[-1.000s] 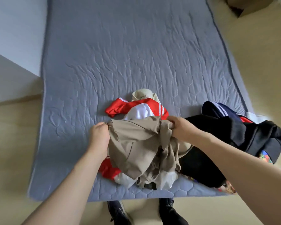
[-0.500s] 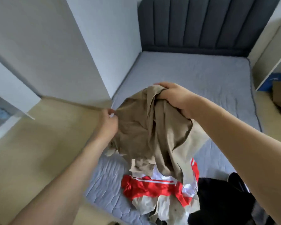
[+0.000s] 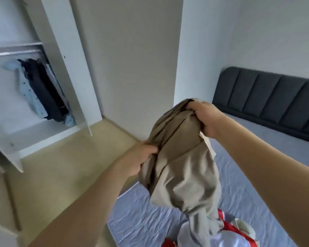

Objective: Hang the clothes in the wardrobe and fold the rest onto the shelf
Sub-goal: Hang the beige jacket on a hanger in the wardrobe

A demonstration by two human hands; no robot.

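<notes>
Khaki garment (image 3: 182, 166) held up in the air over the bed (image 3: 257, 175), both hands on it.

Right hand (image 3: 206, 120) has its grip bunched around the top of the fabric, fingers curled in tight, and the left hand (image 3: 141, 158) is lower down pinching a fold at the side, so the cloth hangs crumpled between them with the tail trailing down onto a red-and-white top (image 3: 227, 236) lying on the mattress. Off to the left the wardrobe (image 3: 57, 72) stands open, a few dark and pale blue clothes (image 3: 41, 90) hanging from the rail inside. Dark padded headboard (image 3: 268, 97) runs along the far wall.
</notes>
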